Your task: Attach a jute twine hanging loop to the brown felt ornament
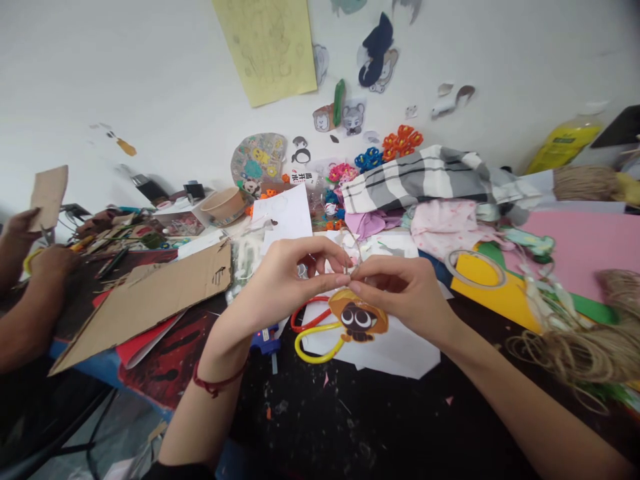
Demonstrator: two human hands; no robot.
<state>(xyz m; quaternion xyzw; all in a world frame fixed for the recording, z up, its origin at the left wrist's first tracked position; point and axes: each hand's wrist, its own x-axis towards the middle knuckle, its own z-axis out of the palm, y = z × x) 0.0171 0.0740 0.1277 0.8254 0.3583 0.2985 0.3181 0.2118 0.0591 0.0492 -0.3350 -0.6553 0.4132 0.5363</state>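
Note:
My left hand [300,273] and my right hand [405,287] meet fingertip to fingertip, both pinching a thin twine [357,248] whose loop rises above the fingers. Just below them hangs or lies a paper cutout of a black cartoon cat [359,319] in an orange hat; whether the twine is fixed to it is hidden by the fingers. Behind the cutout, scissors handles, one red and one yellow [319,358], rest by white paper sheets [400,353] on the black table.
Cardboard [150,300] and a blue glue gun [267,341] lie left. On the right are a tape roll [477,268], coloured paper [590,247] and coiled twine [580,350]. Checked cloth [425,177] is piled at the wall. At far left, another person's hands [50,263] hold scissors and cardboard.

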